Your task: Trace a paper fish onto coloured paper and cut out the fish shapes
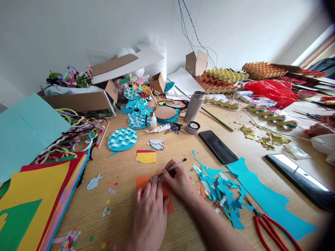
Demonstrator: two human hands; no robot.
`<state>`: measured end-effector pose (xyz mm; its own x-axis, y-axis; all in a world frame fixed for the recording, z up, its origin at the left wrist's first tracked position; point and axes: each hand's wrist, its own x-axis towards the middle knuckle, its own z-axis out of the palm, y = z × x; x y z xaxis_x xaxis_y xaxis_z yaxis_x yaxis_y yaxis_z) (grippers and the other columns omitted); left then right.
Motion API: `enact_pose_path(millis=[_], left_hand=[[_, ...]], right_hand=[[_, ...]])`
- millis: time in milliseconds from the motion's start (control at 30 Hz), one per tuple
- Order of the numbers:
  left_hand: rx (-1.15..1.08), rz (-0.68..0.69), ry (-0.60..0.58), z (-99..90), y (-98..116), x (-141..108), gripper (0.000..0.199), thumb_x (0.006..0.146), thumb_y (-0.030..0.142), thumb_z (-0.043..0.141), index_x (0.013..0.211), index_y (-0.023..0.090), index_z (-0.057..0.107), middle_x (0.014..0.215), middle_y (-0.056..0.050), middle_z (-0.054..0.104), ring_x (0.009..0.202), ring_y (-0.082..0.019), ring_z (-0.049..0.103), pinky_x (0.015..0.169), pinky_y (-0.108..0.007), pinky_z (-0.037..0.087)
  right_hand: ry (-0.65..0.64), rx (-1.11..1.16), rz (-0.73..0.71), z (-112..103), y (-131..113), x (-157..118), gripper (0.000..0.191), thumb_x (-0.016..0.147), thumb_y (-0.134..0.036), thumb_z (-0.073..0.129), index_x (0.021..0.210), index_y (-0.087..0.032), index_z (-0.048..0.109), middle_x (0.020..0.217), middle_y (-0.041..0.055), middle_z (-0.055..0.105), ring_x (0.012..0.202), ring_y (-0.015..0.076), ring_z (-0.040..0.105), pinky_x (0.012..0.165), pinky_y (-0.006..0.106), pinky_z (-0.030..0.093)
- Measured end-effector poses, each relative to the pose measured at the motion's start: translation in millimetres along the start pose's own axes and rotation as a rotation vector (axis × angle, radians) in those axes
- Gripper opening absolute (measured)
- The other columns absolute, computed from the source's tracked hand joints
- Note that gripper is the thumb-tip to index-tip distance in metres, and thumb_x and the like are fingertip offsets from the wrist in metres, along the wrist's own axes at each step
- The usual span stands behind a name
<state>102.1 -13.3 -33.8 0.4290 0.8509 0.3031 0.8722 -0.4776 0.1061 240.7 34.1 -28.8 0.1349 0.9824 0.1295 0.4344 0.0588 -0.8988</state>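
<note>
My left hand point(150, 212) lies flat, fingers stretched out, on an orange sheet of paper point(169, 206). Its fingertips press on a small fish cutout point(151, 179), mostly hidden beneath them. In my right hand point(178, 181) a slim pen point(178, 164) is pinched, its tip down beside the cutout's edge. Beyond the hands lie a small stack of coloured paper point(146, 157) with yellow on top and some grey fish cutouts point(156, 143). Another pale fish cutout point(94, 182) rests to the left.
Blue paper scraps point(225, 195) and red-handled scissors point(269, 223) lie at right, near two phones point(218, 146). A metal flask point(194, 106) stands behind. Coloured sheets point(44, 177) are piled at left. A blue wavy disc point(122, 138) and glue bottles point(162, 128) lie farther back. Another person's hand point(321, 127) shows at far right.
</note>
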Motion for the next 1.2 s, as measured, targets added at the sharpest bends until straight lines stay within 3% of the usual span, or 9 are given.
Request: enact_pose_path(millis=[367, 567, 1200], left_hand=[[-0.044, -0.020, -0.055, -4.8, 0.1, 2.1, 0.033, 0.093, 0.025, 0.044, 0.121, 0.017, 0.059, 0.131, -0.007, 0.058, 0.114, -0.023, 0.053, 0.091, -0.043, 0.040], [-0.021, -0.017, -0.070, -4.8, 1.5, 0.3, 0.032, 0.093, 0.027, 0.045, 0.120, 0.017, 0.060, 0.131, -0.007, 0.058, 0.114, -0.024, 0.053, 0.092, -0.044, 0.040], [-0.001, 0.005, -0.049, -4.9, 0.8, 2.5, 0.032, 0.092, 0.022, 0.044, 0.119, 0.016, 0.060, 0.129, -0.009, 0.059, 0.111, -0.024, 0.056, 0.090, -0.043, 0.042]], right_hand=[[-0.026, -0.016, 0.062, -3.4, -6.9, -1.8, 0.010, 0.077, -0.022, 0.052, 0.067, -0.020, 0.053, 0.057, -0.0028, 0.055, 0.051, 0.0122, 0.051, 0.049, 0.021, 0.038], [0.030, 0.013, 0.111, -0.4, -0.4, -9.0, 0.013, 0.080, -0.028, 0.053, 0.070, -0.020, 0.053, 0.060, -0.0007, 0.059, 0.054, 0.0143, 0.055, 0.052, 0.023, 0.041], [0.083, -0.008, 0.059, 1.5, -0.4, -11.4, 0.016, 0.081, -0.027, 0.052, 0.067, -0.021, 0.049, 0.054, -0.0019, 0.054, 0.049, 0.0136, 0.051, 0.048, 0.023, 0.038]])
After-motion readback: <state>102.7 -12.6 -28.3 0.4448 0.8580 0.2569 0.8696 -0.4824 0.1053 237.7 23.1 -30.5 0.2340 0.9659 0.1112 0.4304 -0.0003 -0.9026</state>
